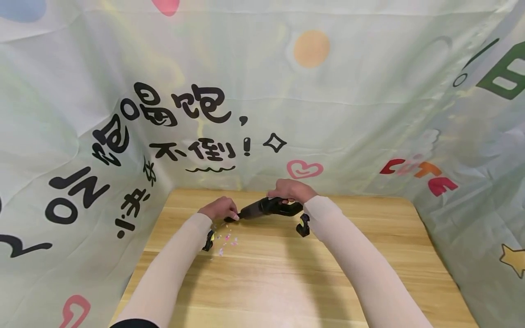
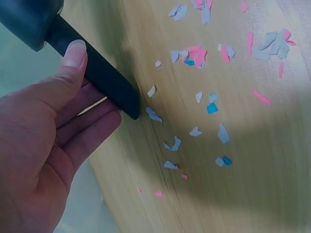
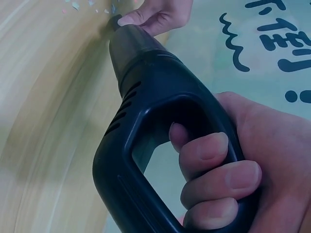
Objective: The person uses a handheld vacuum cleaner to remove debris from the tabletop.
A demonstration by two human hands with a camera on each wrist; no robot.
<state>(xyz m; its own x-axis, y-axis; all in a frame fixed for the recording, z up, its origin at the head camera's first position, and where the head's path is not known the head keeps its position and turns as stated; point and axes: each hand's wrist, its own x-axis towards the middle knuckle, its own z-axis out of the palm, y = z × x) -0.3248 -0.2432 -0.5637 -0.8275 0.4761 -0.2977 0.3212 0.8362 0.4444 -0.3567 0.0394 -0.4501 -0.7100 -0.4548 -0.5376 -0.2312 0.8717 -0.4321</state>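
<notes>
A black handheld vacuum cleaner (image 1: pixel 262 208) is held low over the wooden table, its nozzle toward the left. My right hand (image 3: pixel 272 160) grips its loop handle, fingers curled round the bar. At the other end, my left hand (image 2: pixel 53 121) pinches the narrow crevice nozzle (image 2: pixel 97 73) between thumb and fingers. The slanted nozzle tip is close to the tabletop; whether it touches I cannot tell. Beside it lie scattered paper scraps (image 2: pixel 197 56) in pink, pale grey-blue and bright blue, also visible in the head view just right of the left wrist.
The wooden table (image 1: pixel 262 273) stands against a printed fabric backdrop (image 1: pixel 348 114) at the back and both sides. A small black wrist mount (image 1: pixel 303 225) hangs below the right wrist, and another (image 1: pixel 208 240) below the left.
</notes>
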